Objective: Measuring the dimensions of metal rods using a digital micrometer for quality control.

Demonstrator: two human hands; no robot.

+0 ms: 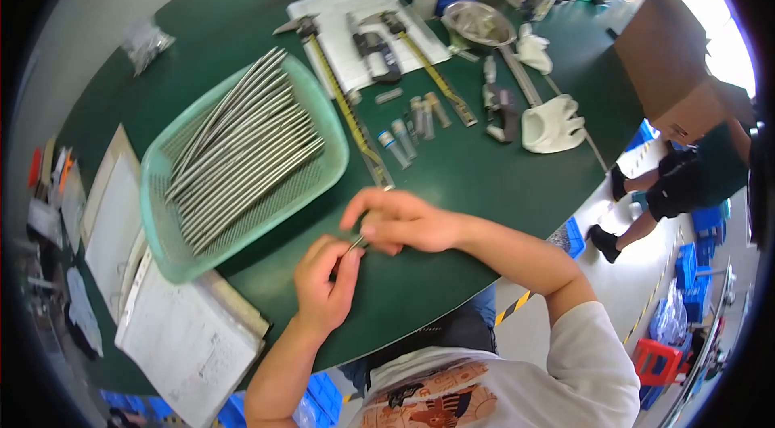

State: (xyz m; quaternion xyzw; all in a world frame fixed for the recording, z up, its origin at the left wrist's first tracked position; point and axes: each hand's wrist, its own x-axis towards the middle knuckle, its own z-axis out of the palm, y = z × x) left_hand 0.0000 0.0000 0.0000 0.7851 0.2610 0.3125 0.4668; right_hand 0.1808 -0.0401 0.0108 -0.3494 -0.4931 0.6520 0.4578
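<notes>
Your left grip [323,283] is narrow, thumb and forefinger pinching a small metal piece [357,243] just above the worktop [452,174]; most of that piece is hidden by your fingers, so its full shape cannot be told. Your right grip [413,223] is right beside it, fingers curled and thumb toward the piece, but it is blurred, and you cannot tell from here whether it holds anything.

Just left of your hands, the pale green basket [179,269] sits tilted to your view, with many slim metal rods [242,150] lying side by side in it. Along its right side runs one long caliper [349,115], its tip end near your right hand. Beyond your hands, small clear tubes [400,137] lie in a loose cluster, with a second caliper [433,70] farther on. A dark micrometer [375,53] lies between the calipers, on white sheeting [339,10].

To the right of these are another hand gauge [494,101], a white glove [554,125] and, farther off, a round metal bowl [508,34]. Near your left forearm, an open binder [190,339] with papers overhangs the edge. Off to the right, another person [674,186] is beside a cardboard box [670,65].
</notes>
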